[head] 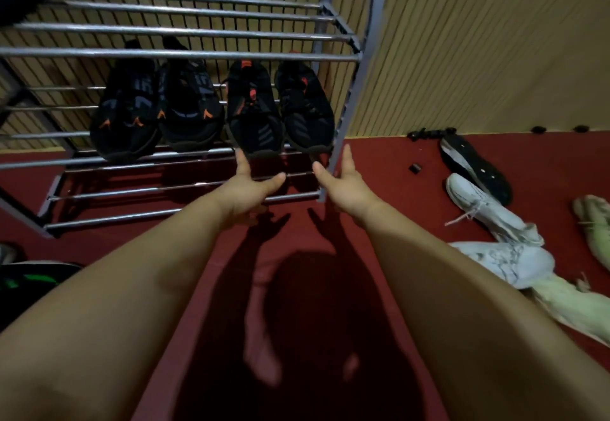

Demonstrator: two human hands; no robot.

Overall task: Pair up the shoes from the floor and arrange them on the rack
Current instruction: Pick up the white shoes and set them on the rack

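My left hand (246,186) and right hand (341,179) are spread wide and hold nothing. They are just by the toes of the black-and-red shoes (252,117), on the right of the rack (185,54). I should push both toes softly until they sit even. The white shoes (488,209) wait on the floor, right.

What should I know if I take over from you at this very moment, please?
Left hand: open, holds nothing, fingertips at a toe of the red-marked black pair.
Right hand: open, holds nothing, beside that pair's other toe.
Done: that pair and the orange-marked black pair sit side by side on the middle shelf of the rack.
Left: on the floor at right, two white shoes, two pale green shoes, one black shoe sole up; at left, a black-and-green shoe.
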